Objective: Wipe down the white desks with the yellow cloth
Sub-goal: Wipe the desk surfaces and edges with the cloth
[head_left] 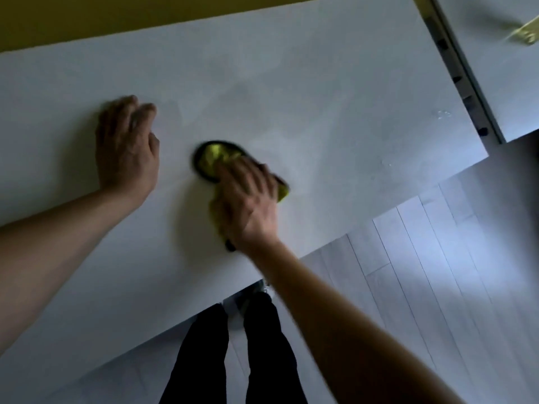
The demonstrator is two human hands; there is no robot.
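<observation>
Head view, looking down on a white worktop (pixel 291 83) that runs at a slant across the frame.

The right hand (pixel 248 199) lies palm down on a yellow cloth (pixel 211 157), its fingers laid fairly straight and pressing the cloth flat against the worktop. The cloth is bunched under the hand; a rounded part with a dark edge shows just past the fingertips, and smaller bits show at the hand's right side and by the wrist. The hand and cloth are blurred.

The left hand (pixel 127 147) rests on the worktop to the left of the right hand, near it but apart. It is palm down, holding nothing, with the fingers close together and slightly bent, pointing away from the person.

Beyond the right hand, to its right, a second white worktop (pixel 513 91) sits beside the first, with a narrow gap between them. A blurred yellowish thing (pixel 523 35) lies on it.

Below the right forearm, a pale plank floor (pixel 437 258) shows past the worktop's near edge, and the person's dark-clad legs (pixel 233 360) stand on it.
</observation>
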